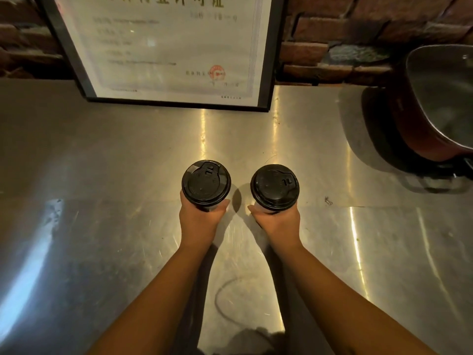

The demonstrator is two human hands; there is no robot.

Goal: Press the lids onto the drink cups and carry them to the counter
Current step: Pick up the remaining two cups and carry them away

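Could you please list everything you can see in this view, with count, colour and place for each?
drink cups: two, pale walls mostly hidden under their lids, side by side mid-frame over the counter; left cup, right cup.
lids: two, black, one seated on each cup; left lid, right lid.
counter: one, brushed steel, fills the lower frame.
framed document: one, black frame, white sheet, leaning at the back.
pot: one, dark red outside, steel inside, far right.
brick wall: one, reddish brown, behind the counter.
left hand: one, grips the left cup.
right hand: one, grips the right cup.
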